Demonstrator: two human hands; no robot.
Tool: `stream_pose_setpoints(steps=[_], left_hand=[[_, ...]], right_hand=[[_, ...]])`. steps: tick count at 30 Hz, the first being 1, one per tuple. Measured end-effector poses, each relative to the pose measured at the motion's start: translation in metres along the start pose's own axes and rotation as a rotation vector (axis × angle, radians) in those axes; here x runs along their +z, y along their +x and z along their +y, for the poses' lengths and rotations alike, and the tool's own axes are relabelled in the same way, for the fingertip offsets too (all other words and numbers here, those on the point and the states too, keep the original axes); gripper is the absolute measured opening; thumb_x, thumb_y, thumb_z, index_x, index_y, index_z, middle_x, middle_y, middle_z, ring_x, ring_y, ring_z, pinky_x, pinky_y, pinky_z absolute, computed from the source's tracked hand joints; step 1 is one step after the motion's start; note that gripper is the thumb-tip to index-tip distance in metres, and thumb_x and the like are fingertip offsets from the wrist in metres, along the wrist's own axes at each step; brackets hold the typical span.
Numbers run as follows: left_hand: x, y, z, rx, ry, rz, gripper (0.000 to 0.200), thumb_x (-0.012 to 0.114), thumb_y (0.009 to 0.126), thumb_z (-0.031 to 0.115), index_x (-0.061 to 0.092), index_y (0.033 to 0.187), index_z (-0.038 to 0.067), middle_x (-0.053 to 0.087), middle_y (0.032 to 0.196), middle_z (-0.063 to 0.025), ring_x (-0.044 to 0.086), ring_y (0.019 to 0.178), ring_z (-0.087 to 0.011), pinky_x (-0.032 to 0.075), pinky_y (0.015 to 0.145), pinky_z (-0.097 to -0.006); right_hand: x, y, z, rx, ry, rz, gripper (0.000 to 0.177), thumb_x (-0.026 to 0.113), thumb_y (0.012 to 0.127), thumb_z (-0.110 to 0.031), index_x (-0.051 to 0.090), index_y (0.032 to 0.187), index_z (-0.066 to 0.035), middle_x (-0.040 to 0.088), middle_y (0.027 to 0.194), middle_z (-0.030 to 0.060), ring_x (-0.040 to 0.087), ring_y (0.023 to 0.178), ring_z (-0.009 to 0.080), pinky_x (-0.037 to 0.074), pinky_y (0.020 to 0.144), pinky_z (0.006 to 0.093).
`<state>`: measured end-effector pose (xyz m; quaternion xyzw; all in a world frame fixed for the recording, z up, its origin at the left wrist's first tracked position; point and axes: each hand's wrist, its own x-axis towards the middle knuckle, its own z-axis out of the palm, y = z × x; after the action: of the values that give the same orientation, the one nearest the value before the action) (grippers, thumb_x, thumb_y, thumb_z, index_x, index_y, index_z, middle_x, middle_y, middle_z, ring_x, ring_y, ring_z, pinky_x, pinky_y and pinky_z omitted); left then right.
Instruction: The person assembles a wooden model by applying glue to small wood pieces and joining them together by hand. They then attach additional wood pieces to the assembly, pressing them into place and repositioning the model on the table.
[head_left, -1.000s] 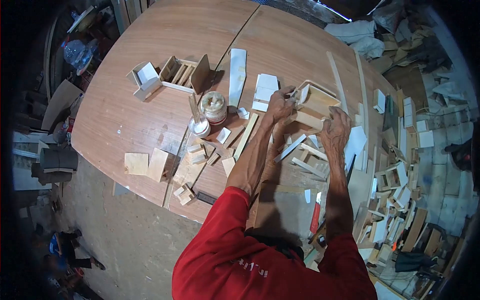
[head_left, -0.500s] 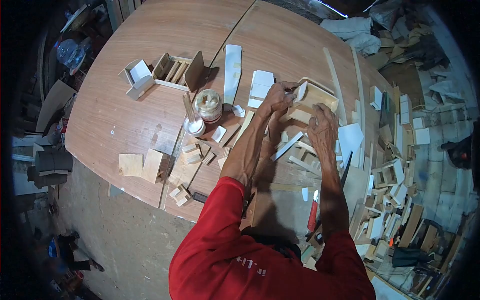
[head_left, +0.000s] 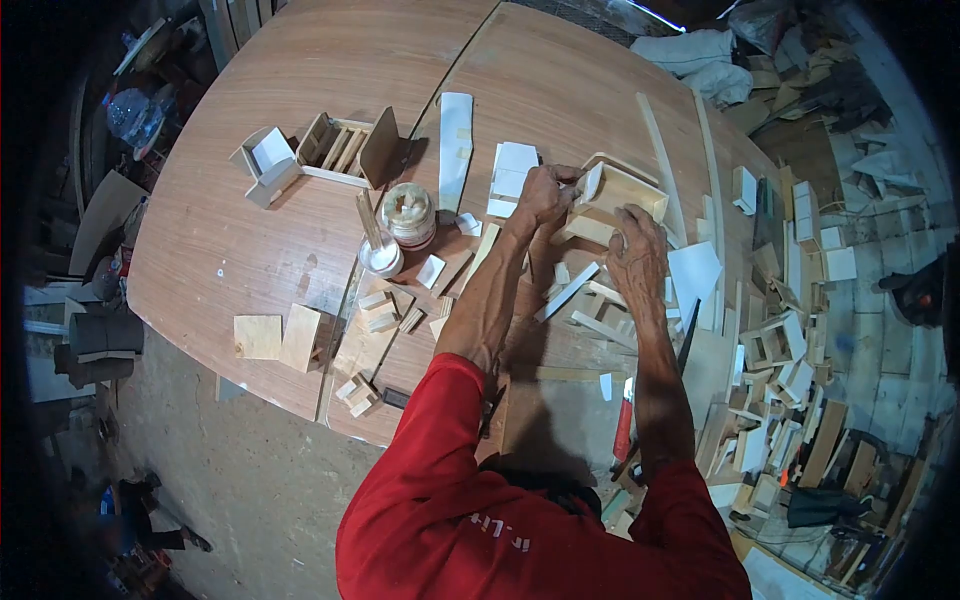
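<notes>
A small open wooden box with pale walls and a rounded far panel is between my hands on the table. My left hand is closed at its left end, fingertips by a small white piece on that side. At the near right edge, my right hand has its fingers bent over the wall, closed on the box. The inside of the box is partly hidden by these fingers. Just below it lie a white strip and a small wooden frame.
Left of my arm stand a jar and a white cup holding sticks. Farther left sits a small wooden assembly with slats. A red-handled knife lies near my right forearm. Wooden offcuts pile up at the right.
The whole view has shifted slightly, so the table and its things appear a little farther left. Both hands stay at the box, with the right fingers moved only slightly.
</notes>
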<state>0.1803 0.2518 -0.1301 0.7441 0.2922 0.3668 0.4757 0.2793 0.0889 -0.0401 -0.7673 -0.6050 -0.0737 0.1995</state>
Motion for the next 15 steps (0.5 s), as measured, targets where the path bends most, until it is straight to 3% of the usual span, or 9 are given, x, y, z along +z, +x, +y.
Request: stream_pose_setpoints(steps=[15], left_hand=[[0.002,-0.003,0.0053,-0.119,-0.037,0.012,0.026,0.062,0.076,0.012,0.07,0.1,0.004,0.07,0.094,-0.0127,0.068,0.083,-0.02,0.052,0.077,-0.0292]], right_hand=[[0.0042,-0.0004,0.0025,0.044,0.064,-0.017,0.036,0.058,0.075,-0.004,0.064,0.11,-0.002,0.055,0.121,0.0129,0.052,0.112,0.0309,0.04,0.097,0.0417]])
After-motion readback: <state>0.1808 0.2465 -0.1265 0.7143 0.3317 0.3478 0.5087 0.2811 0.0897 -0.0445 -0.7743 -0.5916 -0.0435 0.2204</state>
